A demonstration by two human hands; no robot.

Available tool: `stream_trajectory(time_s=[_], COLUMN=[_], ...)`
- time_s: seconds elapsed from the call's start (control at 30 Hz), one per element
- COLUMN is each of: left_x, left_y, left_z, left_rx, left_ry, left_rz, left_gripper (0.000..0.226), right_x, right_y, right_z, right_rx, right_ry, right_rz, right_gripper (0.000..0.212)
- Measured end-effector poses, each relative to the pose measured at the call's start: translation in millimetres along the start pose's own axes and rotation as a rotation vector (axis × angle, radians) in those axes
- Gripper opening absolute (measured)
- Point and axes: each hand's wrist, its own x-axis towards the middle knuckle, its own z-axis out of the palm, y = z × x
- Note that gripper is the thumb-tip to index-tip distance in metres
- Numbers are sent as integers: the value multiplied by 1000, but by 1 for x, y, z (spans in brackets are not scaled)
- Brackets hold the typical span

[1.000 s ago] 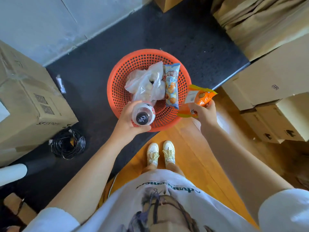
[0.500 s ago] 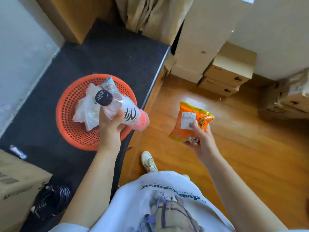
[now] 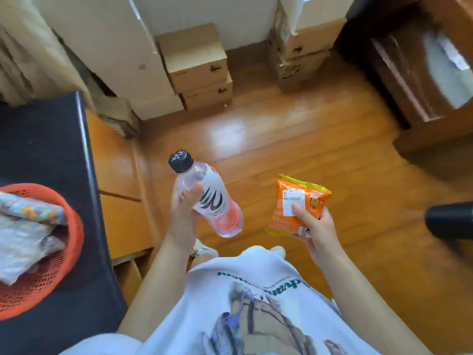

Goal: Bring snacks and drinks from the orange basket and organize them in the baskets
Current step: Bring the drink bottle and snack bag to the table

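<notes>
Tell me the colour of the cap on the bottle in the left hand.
Black with a white mark, on the bottle; clearest in the head view.

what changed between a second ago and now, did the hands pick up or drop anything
Nothing was picked up or dropped. The left hand has lifted the bottle out from over the orange basket and carried it over the wooden floor; the view has swung right, so the basket now sits at the left edge. The right hand still grips the orange snack packet. The other snacks remain in the basket.
</notes>
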Motion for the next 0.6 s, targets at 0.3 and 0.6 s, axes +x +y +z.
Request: stream_trajectory(time_s=[0.3, 0.6], left_x=[-7, 2], left_y=[-39, -88], left_z=[202, 367], left_rx=[153, 321], left_ry=[-457, -856], left_rz=[-89, -192], left_gripper=[85, 54], right_x=[-24, -32], right_y=[5, 11], right_z=[-177, -294], right_rx=[384, 674], right_ry=[315, 608], right_rz=[-60, -113], right_gripper=[25, 23])
